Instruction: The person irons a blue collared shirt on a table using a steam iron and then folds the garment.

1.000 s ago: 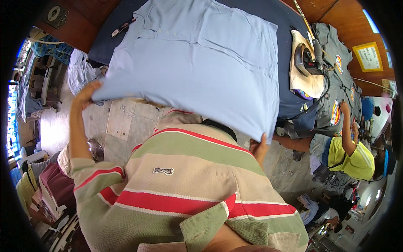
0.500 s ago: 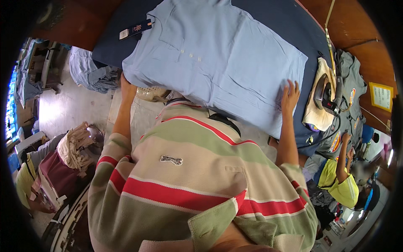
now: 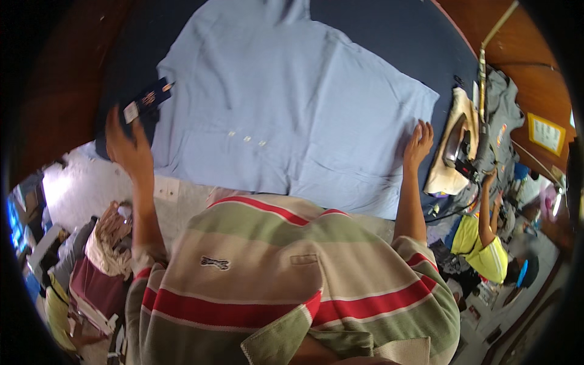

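Observation:
A light blue shirt with a short row of pale buttons lies spread over a dark navy padded surface. From its left edge hangs a dark hang tag with a white label. My left hand is just below this tag, its fingers apart; whether a fingertip touches the tag I cannot tell. My right hand rests on the right part of the shirt with its fingers stretched out. Neither hand grips the cloth.
To the right, an iron with a hose stands on a cream cloth. Dark grey garments lie beyond it. A person in a yellow top works at the lower right. Piled clothes stand at the lower left.
My left hand has left the shirt's lower left edge and moved up and left to the tag. The shirt lies flatter and nearer to me. My right hand stays on it.

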`<act>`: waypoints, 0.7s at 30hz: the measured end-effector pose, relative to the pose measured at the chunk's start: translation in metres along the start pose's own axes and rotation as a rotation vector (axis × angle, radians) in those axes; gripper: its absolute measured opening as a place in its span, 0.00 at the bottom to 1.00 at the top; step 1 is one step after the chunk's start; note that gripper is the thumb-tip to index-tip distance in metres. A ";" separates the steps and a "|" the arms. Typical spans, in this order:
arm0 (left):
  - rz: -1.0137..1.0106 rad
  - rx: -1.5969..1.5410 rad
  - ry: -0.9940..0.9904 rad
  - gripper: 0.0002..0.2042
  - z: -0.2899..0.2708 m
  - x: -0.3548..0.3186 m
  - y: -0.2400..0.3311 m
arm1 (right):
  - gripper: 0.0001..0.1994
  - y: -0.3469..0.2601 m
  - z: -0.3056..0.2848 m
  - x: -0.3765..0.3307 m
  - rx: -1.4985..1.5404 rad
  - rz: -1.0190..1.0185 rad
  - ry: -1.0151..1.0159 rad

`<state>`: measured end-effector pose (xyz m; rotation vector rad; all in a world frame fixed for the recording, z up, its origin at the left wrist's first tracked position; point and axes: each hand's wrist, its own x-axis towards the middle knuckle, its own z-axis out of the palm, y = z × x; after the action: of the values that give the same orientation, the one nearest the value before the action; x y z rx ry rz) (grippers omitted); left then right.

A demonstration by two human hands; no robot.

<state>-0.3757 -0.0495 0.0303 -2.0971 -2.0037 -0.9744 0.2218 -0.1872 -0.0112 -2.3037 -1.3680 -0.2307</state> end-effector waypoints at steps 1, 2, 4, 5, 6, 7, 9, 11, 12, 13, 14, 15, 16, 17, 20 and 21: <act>0.051 0.099 -0.112 0.24 0.021 0.028 0.019 | 0.17 0.003 0.005 0.018 -0.017 0.027 0.095; 0.118 0.211 -0.227 0.24 0.042 0.055 0.037 | 0.18 0.015 0.013 0.036 0.002 0.049 0.153; 0.038 0.329 -0.288 0.23 0.093 0.100 0.056 | 0.21 0.034 0.033 0.072 -0.007 0.232 0.160; 0.108 0.327 -0.322 0.21 0.115 0.112 0.057 | 0.22 0.039 0.038 0.087 -0.046 0.380 0.111; 0.172 0.330 -0.355 0.20 0.134 0.119 0.052 | 0.23 0.037 0.040 0.097 -0.135 0.312 0.077; 0.240 0.336 -0.385 0.19 0.142 0.125 0.049 | 0.23 0.034 0.045 0.102 -0.220 0.246 0.044; 0.241 0.311 -0.477 0.16 0.151 0.133 0.045 | 0.18 0.043 0.051 0.113 -0.214 0.126 0.050; 0.234 0.250 -0.428 0.11 0.151 0.140 0.040 | 0.16 0.058 0.049 0.130 -0.223 0.144 0.021; 0.216 0.340 -0.489 0.11 0.150 0.148 0.042 | 0.16 0.056 0.051 0.137 -0.284 0.198 0.001; 0.189 0.431 -0.545 0.11 0.149 0.153 0.047 | 0.16 0.052 0.052 0.140 -0.265 0.198 -0.009; 0.222 0.378 -0.453 0.11 0.152 0.153 0.052 | 0.16 0.048 0.053 0.145 -0.239 0.183 0.024; 0.255 0.331 -0.364 0.12 0.155 0.149 0.056 | 0.15 0.046 0.057 0.147 -0.210 0.169 0.054; 0.290 0.275 -0.273 0.14 0.155 0.149 0.068 | 0.13 0.048 0.058 0.147 -0.114 0.132 0.104; 0.461 0.138 -0.206 0.17 0.161 0.148 0.086 | 0.13 0.050 0.057 0.146 -0.103 0.099 0.084; 0.805 -0.188 -0.334 0.22 0.179 0.133 0.191 | 0.11 0.054 0.050 0.144 -0.061 0.004 0.062; 0.891 -0.181 -0.458 0.21 0.181 0.129 0.221 | 0.11 0.056 0.050 0.143 -0.047 0.010 0.051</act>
<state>-0.1100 0.1173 0.0289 -3.0470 -0.8362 -0.5352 0.3366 -0.0743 -0.0201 -2.3263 -1.3387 -0.3194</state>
